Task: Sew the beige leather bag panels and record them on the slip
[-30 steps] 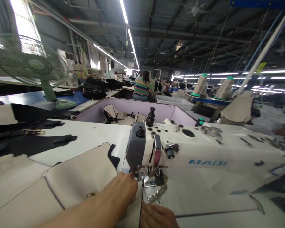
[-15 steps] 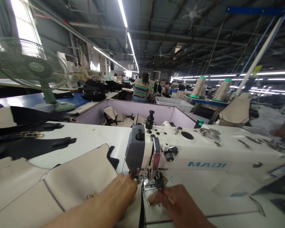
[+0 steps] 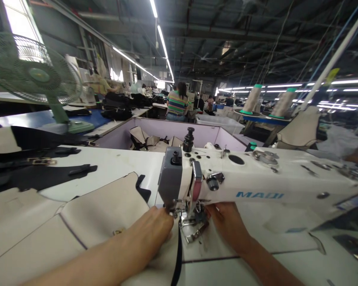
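Note:
A white sewing machine (image 3: 256, 188) stands before me, its metal presser foot and guide (image 3: 193, 232) low under the head. Left of the needle area, my left hand (image 3: 158, 226) is closed, knuckles up, on the edge of a beige leather-like panel (image 3: 104, 210). A black strip of edging (image 3: 178, 254) runs down from the foot beside that hand. On the other side, under the machine arm, my right hand (image 3: 226, 222) reaches to the back of the foot. Its fingers are drawn together there; what they hold, if anything, is hidden.
Black strap pieces with buckles (image 3: 41, 161) lie at the left. A green fan (image 3: 37, 75) stands behind them. Beyond the machine is a lilac-walled bin (image 3: 179, 127) with beige pieces inside. Thread cones (image 3: 252, 99) stand at the right. A person in a striped top (image 3: 176, 103) is farther back.
My right hand has moved away from me, from in front of the guide to behind the foot. The metal guide has swung to a slant. My left hand stays by the needle.

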{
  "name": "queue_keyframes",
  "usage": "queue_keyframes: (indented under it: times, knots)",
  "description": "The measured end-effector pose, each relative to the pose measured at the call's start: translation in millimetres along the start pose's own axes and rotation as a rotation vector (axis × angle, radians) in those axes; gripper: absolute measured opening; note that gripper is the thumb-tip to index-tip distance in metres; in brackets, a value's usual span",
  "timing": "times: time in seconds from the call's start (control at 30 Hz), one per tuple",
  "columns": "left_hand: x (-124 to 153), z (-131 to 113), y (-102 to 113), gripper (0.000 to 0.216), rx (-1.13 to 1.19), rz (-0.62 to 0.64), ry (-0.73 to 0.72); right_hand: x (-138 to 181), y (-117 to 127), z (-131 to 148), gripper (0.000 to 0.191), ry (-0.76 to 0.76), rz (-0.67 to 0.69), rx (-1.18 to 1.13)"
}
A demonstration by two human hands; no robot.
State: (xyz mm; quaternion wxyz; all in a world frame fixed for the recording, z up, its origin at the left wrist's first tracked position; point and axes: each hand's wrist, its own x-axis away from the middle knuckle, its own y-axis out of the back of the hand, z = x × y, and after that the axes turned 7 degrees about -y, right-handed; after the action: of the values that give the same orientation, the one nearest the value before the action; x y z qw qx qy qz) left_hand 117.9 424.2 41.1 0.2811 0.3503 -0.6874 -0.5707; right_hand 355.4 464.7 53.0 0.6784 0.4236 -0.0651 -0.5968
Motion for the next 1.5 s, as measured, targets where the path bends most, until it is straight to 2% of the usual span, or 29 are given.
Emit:
queue_keyframes:
  times: [0.17, 0.3, 0.37, 0.5, 0.6, 0.7, 0.83, 0.93, 1.0, 1.1, 1.2, 1.27, 1.37, 1.5]
  knots:
    - [4.1, -9.3, 11.6, 0.012, 0.009, 0.002, -0.006, 1.1, -2.0, -0.2, 0.034, -0.013, -0.016, 0.015]
    - [3.8, -10.2, 8.4, 0.012, -0.011, 0.026, 0.015, 0.8, -0.7, 2.4, 0.035, 0.004, -0.001, 0.014]
    - [4.2, -9.2, 5.4, 0.012, -0.016, 0.034, 0.02, 4.2, 1.3, 6.9, 0.039, 0.083, 0.014, 0.042]
    - [10.5, -8.9, 5.1, 0.014, -0.013, 0.016, -0.009, 20.7, 2.0, 20.8, 0.046, 0.359, 0.09, 0.147]
    - [14.3, -7.1, 4.4, 0.02, -0.01, -0.014, -0.051, 32.5, -2.6, 28.0, 0.042, 0.483, 0.238, 0.136]
    - [11.1, 1.8, -6.4, 0.023, -0.004, -0.025, -0.038, 36.2, -12.0, 27.0, 0.039, 0.59, 0.36, 0.123]
    - [1.0, 18.1, -28.2, 0.018, 0.024, -0.083, -0.04, 35.2, -26.8, 19.2, 0.027, 0.685, 0.329, 0.177]
    - [-4.3, 19.2, -28.7, 0.013, 0.004, -0.147, -0.066, 35.8, -31.7, 19.0, 0.023, 0.704, 0.3, 0.197]
    - [-3.9, 12.6, -16.1, 0.01, -0.02, -0.161, -0.086, 37.3, -30.8, 24.3, 0.022, 0.702, 0.269, 0.19]
    - [7.4, -4.2, 17.3, 0.001, -0.05, -0.138, -0.104, 41.3, -26.7, 37.1, 0.02, 0.677, 0.259, 0.149]
    - [35.4, -27.5, 52.3, 0.013, -0.1, -0.166, -0.05, 48.1, -23.2, 49.8, 0.018, 0.575, 0.305, 0.022]
    - [60.5, -44.9, 65.3, 0.023, -0.16, -0.25, -0.033, 53.3, -21.4, 57.8, 0.012, 0.445, 0.35, -0.092]
    - [93.8, -64.0, 58.7, 0.033, -0.308, -0.401, -0.089, 58.8, -18.5, 70.2, 0.01, 0.248, 0.379, -0.256]
    - [107.6, -71.8, 23.1, 0.047, -0.407, -0.585, -0.077, 61.5, -17.0, 84.0, 0.008, 0.085, 0.358, -0.402]
